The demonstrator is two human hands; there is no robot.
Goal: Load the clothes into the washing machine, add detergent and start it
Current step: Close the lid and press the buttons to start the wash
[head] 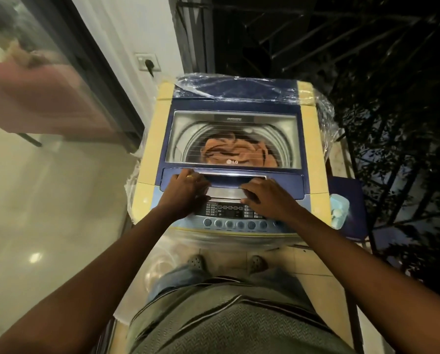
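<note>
A top-loading washing machine [151,139] with a yellowed body stands before me, its blue glass lid [234,139] lying flat. Through the glass I see orange and dark clothes [235,152] in the steel drum. My left hand [185,190] rests flat on the lid's front edge by the handle [234,178], fingers spread, a ring on one finger. My right hand [264,194] lies beside it, fingers stretched over the strip above the control panel [229,213]. Neither hand holds anything. A row of round blue buttons [235,224] runs along the panel's front.
Clear plastic sheeting [326,118] wraps the machine's back and sides. A blue stand holding a pale blue item [340,213] is at the right. A wall socket with a plug [148,63] is behind left, a glass door [68,72] at the left, dark railing and foliage at the right.
</note>
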